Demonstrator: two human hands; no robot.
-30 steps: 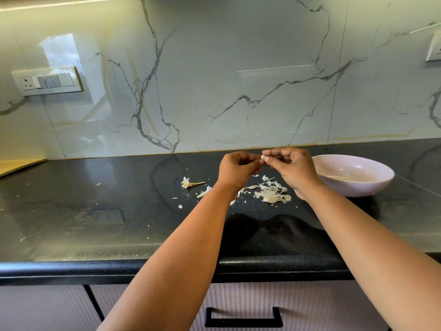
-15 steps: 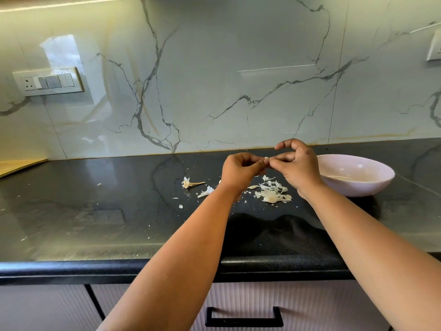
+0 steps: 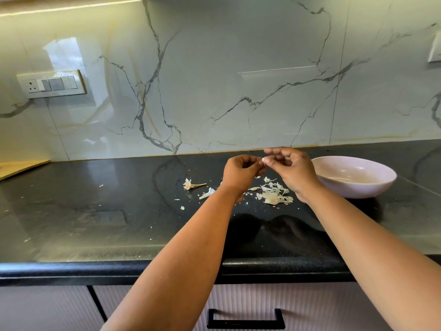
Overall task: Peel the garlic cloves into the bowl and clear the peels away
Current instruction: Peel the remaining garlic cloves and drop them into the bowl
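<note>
A: What took up most of the view?

B: The wall point(image 3: 238, 80) — pale marble with grey veins — and under it the black counter point(image 3: 95, 223), running the full width.

A: And on the wall?

B: A switch plate point(image 3: 51, 84) at the left, and the edge of another plate point(image 3: 435, 47) at the far right.

A: Below the counter?

B: A drawer point(image 3: 310, 306) with a black handle point(image 3: 245, 320).

A: Where was the bowl?

B: The bowl point(image 3: 353, 176) stood on the counter to the right, just beside the right hand. I could not tell whether any cloves lay in it.

A: The hands?

B: Both were raised above the counter, close together. The right hand point(image 3: 292, 170) pinched a clove point(image 3: 264, 160) at its fingertips, the other fingers curled. The left hand point(image 3: 242, 172) was curled too, its fingertips right beside the clove; whether they actually gripped it or a bit of skin, I could not tell.

A: And the peels?

B: The peels point(image 3: 274, 195) lay in a loose heap on the counter beneath the hands, between them and the bowl's left side. A stem point(image 3: 192, 185) lay apart to the left, and small flakes point(image 3: 182, 207) were scattered near it — one more flake point(image 3: 101, 185) sat well off to the left.
</note>
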